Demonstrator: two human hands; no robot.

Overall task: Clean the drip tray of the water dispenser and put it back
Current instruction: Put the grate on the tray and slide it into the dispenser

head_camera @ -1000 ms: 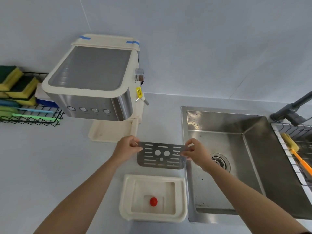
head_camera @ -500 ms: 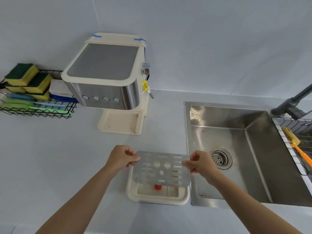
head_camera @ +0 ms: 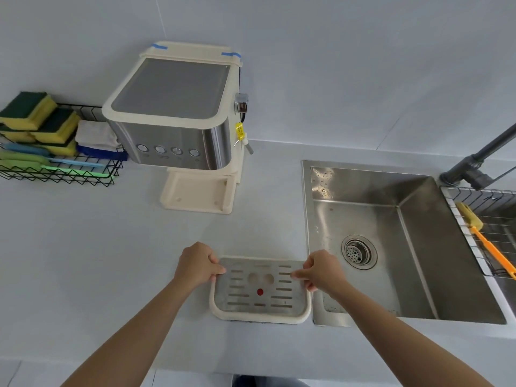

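Note:
The cream drip tray (head_camera: 259, 319) lies on the counter near the front edge, just left of the sink. A slotted metal grate (head_camera: 261, 287) rests flat inside it, and a red float shows through its middle hole. My left hand (head_camera: 197, 265) pinches the grate's left end. My right hand (head_camera: 321, 270) pinches its right end. The cream and steel water dispenser (head_camera: 178, 118) stands at the back, its base platform (head_camera: 195, 195) bare.
A steel sink (head_camera: 391, 233) with a drain lies to the right, with a dark faucet (head_camera: 474, 169) and a wire rack holding an orange-handled brush (head_camera: 485, 244). At the far left a black wire basket (head_camera: 55, 169) holds sponges, cloths and brushes.
Both hands have lowered the metal grate from mid-air down onto the cream tray, where it now lies flat. The view has pulled back from the dispenser.

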